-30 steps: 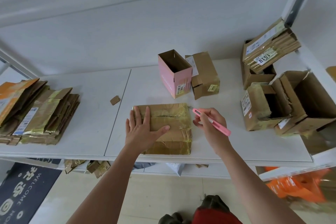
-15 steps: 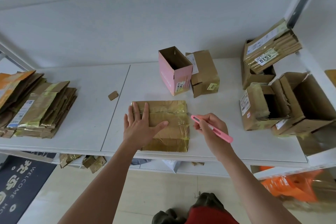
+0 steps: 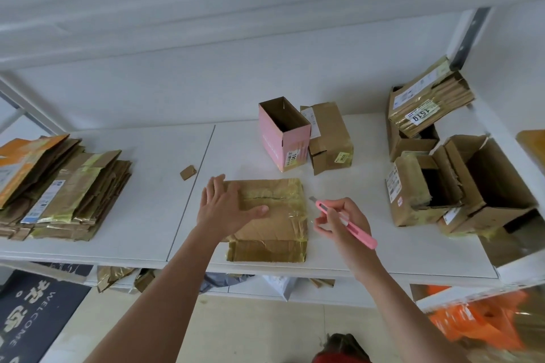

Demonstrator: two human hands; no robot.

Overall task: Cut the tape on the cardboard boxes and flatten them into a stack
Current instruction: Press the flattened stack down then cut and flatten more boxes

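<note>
shelf: white surface carrying all items. flat stack at 9 o'clock, boxes laid flat on one another. open boxes at 3 o'clock, interiors dark, contents cannot be told; a flattened bundle rests tilted on the rear one. pink box at 12 o'clock, upright, top open, inside looks bare; a brown box touches its right side. taped box at centre, near the front edge, lying flat, yellowish tape over its top seam. left hand: fingers straight and spread, palm pressed on the box's left half, thumb pointing toward 3 o'clock, forearm entering from 7 o'clock. right hand: just right of the box, fingers curled round a pink cutter, blade tip toward 10 o'clock, near the box's right edge, contact not clear. cardboard scrap at 10 o'clock of the box.
</note>
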